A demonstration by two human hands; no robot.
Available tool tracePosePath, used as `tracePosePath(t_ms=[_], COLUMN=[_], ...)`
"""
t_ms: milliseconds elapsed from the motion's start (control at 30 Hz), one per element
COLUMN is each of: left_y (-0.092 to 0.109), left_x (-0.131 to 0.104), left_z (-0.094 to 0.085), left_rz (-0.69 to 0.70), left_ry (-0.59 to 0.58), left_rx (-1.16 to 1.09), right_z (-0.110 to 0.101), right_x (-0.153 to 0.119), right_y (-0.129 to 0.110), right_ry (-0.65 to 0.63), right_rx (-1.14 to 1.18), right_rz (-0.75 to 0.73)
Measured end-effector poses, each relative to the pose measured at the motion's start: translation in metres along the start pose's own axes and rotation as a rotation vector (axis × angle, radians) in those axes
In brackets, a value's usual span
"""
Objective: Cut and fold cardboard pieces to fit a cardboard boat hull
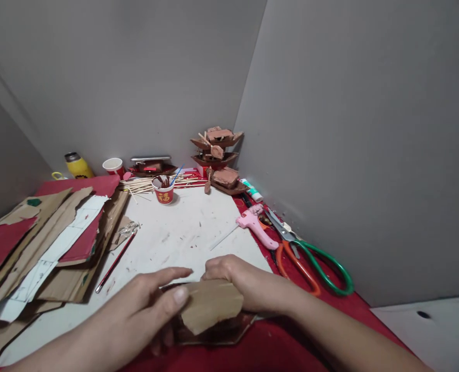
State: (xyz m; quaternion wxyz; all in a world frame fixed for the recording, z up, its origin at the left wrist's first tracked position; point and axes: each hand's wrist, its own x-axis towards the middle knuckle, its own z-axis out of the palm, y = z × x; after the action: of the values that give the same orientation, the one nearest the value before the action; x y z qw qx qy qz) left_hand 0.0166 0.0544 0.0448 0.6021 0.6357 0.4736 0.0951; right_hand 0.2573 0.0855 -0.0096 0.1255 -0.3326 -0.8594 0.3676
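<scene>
Grip state first: your left hand (pixel 146 299) is grasping the cardboard piece (pixel 214 305), thumb laid on its left edge and index finger stretched out beyond it. Your right hand (pixel 233 276) curls round the far side, but its fingertips are hidden behind the card, so you cannot tell from this view how firmly they clasp. The piece sits low at the near edge of the counter (pixel 186 222), bowed over a reddish-brown base (pixel 235 332) whose rim shows beneath it.

For a good fit, the step seems to call for light, even pressure. Spread your thumb's load rather than pushing at one spot, since thin card would probably crease. Check that both ends sit level with the base, and support the base from below so it doesn't tip. The near edge looks uneven; it may deserve a look before you fix anything.

As for writing, the clearest is the gold character 福 on the red-and-white cup (pixel 164 196) with brown smears inside. Your white paper strip (pixel 78 227) carries drawn lines and small marks, too fine to read. The green-and-white tube (pixel 252 191) bears no legible label from here, and the yellow bottle (pixel 79 167) shows only a dark mark.
</scene>
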Motion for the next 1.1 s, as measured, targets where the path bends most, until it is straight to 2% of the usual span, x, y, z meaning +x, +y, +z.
tracePosePath(t_ms=[100, 167, 267, 367, 533, 733, 833, 1000, 1100], left_y=[-0.011, -0.017, -0.020, -0.021, -0.026, -0.024, -0.027, -0.042, -0.050], left_x=[0.014, 0.019, 0.021, 0.022, 0.023, 0.019, 0.017, 0.021, 0.020], left_z=[0.017, 0.021, 0.018, 0.011, 0.009, 0.018, 0.020, 0.017, 0.016], left_rz=[-0.043, -0.058, -0.040, -0.012, 0.009, 0.072, 0.220, 0.614, 0.729], left_ry=[-0.043, -0.055, -0.054, -0.073, -0.068, 0.018, 0.093, 0.224, 0.246], left_rx=[-0.242, -0.395, -0.567, -0.580, -0.394, -0.193, 0.006, 0.378, 0.487], right_z=[-0.001, -0.001, -0.001, -0.001, 0.001, 0.003, 0.004, 0.004, 0.004], right_x=[0.001, 0.001, 0.002, 0.002, 0.001, 0.000, -0.001, 0.000, 0.001], right_y=[-0.001, -0.001, -0.002, -0.001, 0.003, 0.005, 0.007, 0.010, 0.009], right_ry=[-0.008, -0.014, -0.022, -0.013, 0.016, 0.011, 0.019, 0.027, 0.032], right_rx=[-0.014, -0.021, -0.007, 0.008, -0.008, -0.003, -0.009, -0.043, -0.065], right_rz=[-0.016, -0.023, -0.013, -0.017, -0.047, -0.042, -0.039, -0.056, -0.061])
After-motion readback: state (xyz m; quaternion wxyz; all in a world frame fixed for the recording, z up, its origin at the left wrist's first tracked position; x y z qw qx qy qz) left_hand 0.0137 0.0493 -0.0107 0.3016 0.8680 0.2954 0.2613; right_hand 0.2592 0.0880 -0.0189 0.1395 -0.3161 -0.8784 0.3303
